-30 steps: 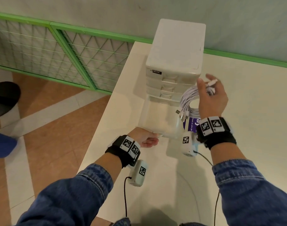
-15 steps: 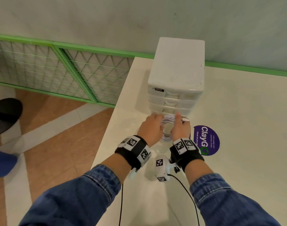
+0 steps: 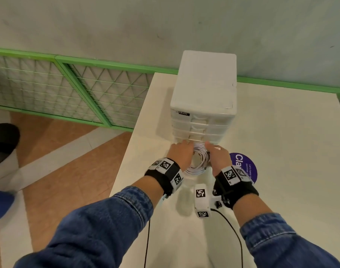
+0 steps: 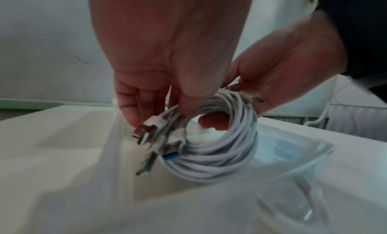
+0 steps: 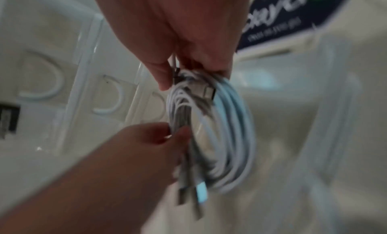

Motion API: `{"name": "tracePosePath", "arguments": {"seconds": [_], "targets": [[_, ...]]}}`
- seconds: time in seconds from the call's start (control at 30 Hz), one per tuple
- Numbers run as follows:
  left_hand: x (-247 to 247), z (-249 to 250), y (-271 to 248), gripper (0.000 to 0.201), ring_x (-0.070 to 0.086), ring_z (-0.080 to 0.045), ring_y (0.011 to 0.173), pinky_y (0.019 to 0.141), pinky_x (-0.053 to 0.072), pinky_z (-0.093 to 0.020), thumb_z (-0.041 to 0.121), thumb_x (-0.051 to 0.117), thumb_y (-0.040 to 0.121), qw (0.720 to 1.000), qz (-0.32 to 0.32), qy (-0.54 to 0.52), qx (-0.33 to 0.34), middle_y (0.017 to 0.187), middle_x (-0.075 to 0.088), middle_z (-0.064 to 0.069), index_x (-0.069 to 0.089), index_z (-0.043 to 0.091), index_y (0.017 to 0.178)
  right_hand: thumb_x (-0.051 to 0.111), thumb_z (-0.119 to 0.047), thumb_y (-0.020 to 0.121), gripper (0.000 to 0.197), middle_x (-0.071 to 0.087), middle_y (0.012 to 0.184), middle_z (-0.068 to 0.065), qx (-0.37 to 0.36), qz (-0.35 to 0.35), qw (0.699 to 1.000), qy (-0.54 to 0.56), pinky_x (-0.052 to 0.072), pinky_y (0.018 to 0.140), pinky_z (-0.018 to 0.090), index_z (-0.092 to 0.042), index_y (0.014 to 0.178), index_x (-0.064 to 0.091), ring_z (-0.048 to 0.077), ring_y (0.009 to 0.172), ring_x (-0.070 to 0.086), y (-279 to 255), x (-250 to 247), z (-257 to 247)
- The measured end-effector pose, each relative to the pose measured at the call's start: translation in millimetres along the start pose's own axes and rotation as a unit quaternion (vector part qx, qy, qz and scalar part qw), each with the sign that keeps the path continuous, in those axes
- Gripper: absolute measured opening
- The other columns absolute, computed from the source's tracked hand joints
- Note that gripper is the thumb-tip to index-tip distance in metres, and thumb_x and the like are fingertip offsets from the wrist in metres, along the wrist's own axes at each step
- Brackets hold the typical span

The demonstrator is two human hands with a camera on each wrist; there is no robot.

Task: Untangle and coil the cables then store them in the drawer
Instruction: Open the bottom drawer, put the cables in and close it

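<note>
coil of white cables [image 3: 199,160] held between both hands, directly above the pulled-out clear drawer [image 4: 293,156] at the foot of the white drawer unit [image 3: 203,105]; ring tilted, its lower edge dipping toward the drawer floor, usb plugs [image 4: 155,138] bunched on the left side. left hand [image 3: 181,153] and right hand [image 3: 218,158] equally near, one on each flank of the ring. left hand thumb and fingers pinched on the plug side; right hand fingers curled round the opposite side of the coil. judged next: lowered straight down, laid flat, released. purple sticker [image 3: 246,168] just right of the drawer on the table [image 3: 290,151].
</note>
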State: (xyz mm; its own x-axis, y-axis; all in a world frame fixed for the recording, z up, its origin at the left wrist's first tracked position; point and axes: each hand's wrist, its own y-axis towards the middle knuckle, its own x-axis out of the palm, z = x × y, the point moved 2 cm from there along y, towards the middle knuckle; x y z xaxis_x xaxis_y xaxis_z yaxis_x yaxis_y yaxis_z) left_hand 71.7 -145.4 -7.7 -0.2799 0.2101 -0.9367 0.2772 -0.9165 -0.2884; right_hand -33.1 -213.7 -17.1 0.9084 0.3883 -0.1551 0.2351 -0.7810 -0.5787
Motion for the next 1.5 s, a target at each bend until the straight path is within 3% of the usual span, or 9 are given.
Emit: {"name": "tracePosePath", "arguments": {"seconds": [0.17, 0.4, 0.63, 0.73, 0.9, 1.1, 1.23, 1.33, 1.5], "targets": [[-8.8, 1.2, 0.5, 0.029, 0.057, -0.036, 0.109, 0.084, 0.044, -0.041, 0.015, 0.043, 0.098, 0.999, -0.016, 0.035, -0.003, 0.121, 0.055, -0.018, 0.048, 0.002, 0.123, 0.054, -0.029, 0.09, 0.03, 0.067, 0.105, 0.007, -0.157, -0.013, 0.947, -0.279, 0.047, 0.071, 0.018, -0.012, 0.112, 0.064, 0.024, 0.092, 0.061, -9.0, -9.6, -15.2], [-11.7, 7.1, -0.3, 0.029, 0.057, -0.032, 0.112, 0.089, 0.045, -0.036, 0.005, 0.037, 0.098, 0.996, -0.055, 0.065, -0.033, 0.123, 0.057, -0.019, 0.054, -0.001, 0.12, 0.054, -0.015, 0.091, 0.029, 0.062, 0.117, 0.014, -0.333, 0.027, 0.871, -0.359, 0.042, 0.092, 0.033, -0.006, 0.119, 0.06, 0.03, 0.107, 0.057, -22.8, -8.9, -2.2], [-11.8, 9.5, 7.9, 0.03, 0.058, -0.032, 0.112, 0.091, 0.045, -0.035, 0.004, 0.036, 0.097, 0.994, -0.093, 0.031, -0.057, 0.123, 0.059, -0.019, 0.057, -0.002, 0.118, 0.063, -0.014, 0.085, 0.029, 0.068, 0.1, 0.02, -0.444, 0.03, 0.779, -0.442, 0.054, 0.076, 0.043, 0.001, 0.109, 0.064, 0.039, 0.09, 0.063, -21.6, -8.7, 0.2], [-9.6, 8.9, 8.2, 0.031, 0.058, -0.032, 0.113, 0.092, 0.045, -0.034, 0.006, 0.035, 0.098, 0.995, -0.074, 0.018, -0.068, 0.124, 0.059, -0.019, 0.057, -0.002, 0.119, 0.057, -0.014, 0.086, 0.02, 0.07, 0.095, 0.013, -0.43, 0.038, 0.74, -0.516, 0.051, 0.075, 0.044, -0.004, 0.1, 0.067, 0.037, 0.089, 0.061, -18.3, -9.4, -1.6], [-5.9, 4.7, 6.0, 0.029, 0.058, -0.034, 0.11, 0.09, 0.046, -0.037, 0.014, 0.042, 0.099, 0.996, -0.022, -0.028, -0.08, 0.123, 0.058, -0.021, 0.058, -0.002, 0.116, 0.044, -0.016, 0.089, 0.033, 0.055, 0.119, 0.01, -0.334, 0.017, 0.648, -0.685, 0.04, 0.088, 0.045, -0.007, 0.119, 0.053, 0.03, 0.106, 0.049, -18.2, -10.9, 9.6], [-12.0, 1.4, -2.1, 0.039, 0.056, -0.036, 0.11, 0.09, 0.044, -0.038, 0.026, 0.045, 0.098, 0.986, 0.045, -0.127, -0.103, 0.124, 0.052, -0.023, 0.055, -0.006, 0.118, 0.038, -0.03, 0.091, 0.042, 0.055, 0.119, 0.011, -0.353, 0.026, 0.656, -0.666, 0.039, 0.089, 0.047, -0.006, 0.121, 0.05, 0.03, 0.105, 0.05, -18.5, -12.8, 10.7], [-37.6, -11.4, -9.4, 0.027, 0.061, -0.034, 0.09, 0.068, 0.041, -0.032, 0.015, 0.042, 0.094, 0.961, 0.146, -0.201, -0.121, 0.092, 0.059, -0.019, 0.062, -0.004, 0.093, 0.031, -0.035, 0.093, 0.047, 0.056, 0.122, 0.01, -0.383, 0.007, 0.665, -0.641, 0.042, 0.091, 0.048, -0.007, 0.124, 0.05, 0.03, 0.109, 0.052, -16.9, -18.8, 9.4], [-58.3, -21.5, -16.0, 0.022, 0.054, -0.03, 0.073, 0.062, 0.032, -0.029, 0.009, 0.042, 0.091, 0.928, 0.226, -0.25, -0.159, 0.078, 0.052, -0.016, 0.057, -0.002, 0.079, 0.019, -0.038, 0.092, 0.055, 0.056, 0.127, 0.01, -0.373, -0.017, 0.669, -0.642, 0.041, 0.096, 0.05, -0.007, 0.127, 0.049, 0.03, 0.117, 0.052, -16.6, -25.1, 12.9], [-70.4, -21.4, -25.5, 0.013, 0.045, -0.025, 0.068, 0.062, 0.031, -0.028, 0.01, 0.044, 0.091, 0.85, 0.35, -0.35, -0.182, 0.09, 0.054, -0.016, 0.051, -0.001, 0.093, 0.001, -0.05, 0.088, 0.072, 0.042, 0.144, 0.009, -0.358, -0.048, 0.694, -0.623, 0.022, 0.112, 0.051, -0.013, 0.14, 0.035, 0.028, 0.137, 0.033, -21.2, -31.6, 19.3]]}}
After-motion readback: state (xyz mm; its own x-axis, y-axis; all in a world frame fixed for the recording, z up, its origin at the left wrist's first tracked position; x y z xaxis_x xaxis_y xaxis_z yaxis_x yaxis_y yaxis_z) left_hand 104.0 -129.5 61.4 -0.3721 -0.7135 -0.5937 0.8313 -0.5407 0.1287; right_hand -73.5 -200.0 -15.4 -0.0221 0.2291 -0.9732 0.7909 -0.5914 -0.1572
